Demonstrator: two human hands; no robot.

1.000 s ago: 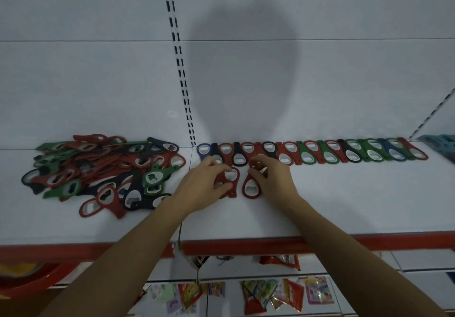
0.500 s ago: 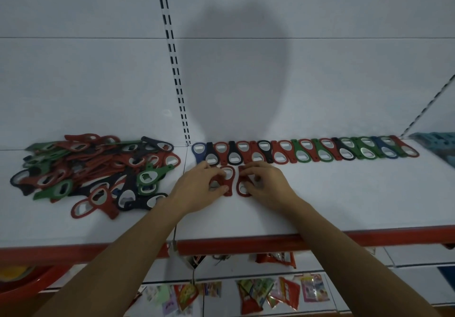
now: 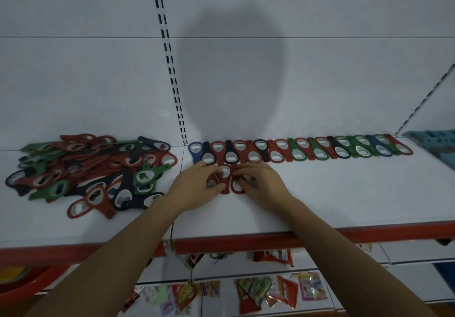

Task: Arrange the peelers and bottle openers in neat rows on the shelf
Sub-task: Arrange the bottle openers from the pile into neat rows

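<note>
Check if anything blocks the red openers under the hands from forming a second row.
Nothing visible does. The left hand and right hand hold the red openers just in front of the back row; the shelf rightward shows only white surface. The loose pile lies to the left.

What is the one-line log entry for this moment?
step: second row begun; left hand: holds red openers; right hand: holds red openers; back row: laid; pile: unsorted

Left hand [image 3: 194, 190]: bare from fingertips to wrist, fingers slim.
Right hand [image 3: 261, 184]: bare the same way — slim fingers, narrow wrist.
Forearms [image 3: 110, 255]: both bare and slender along all the length in view.
</note>
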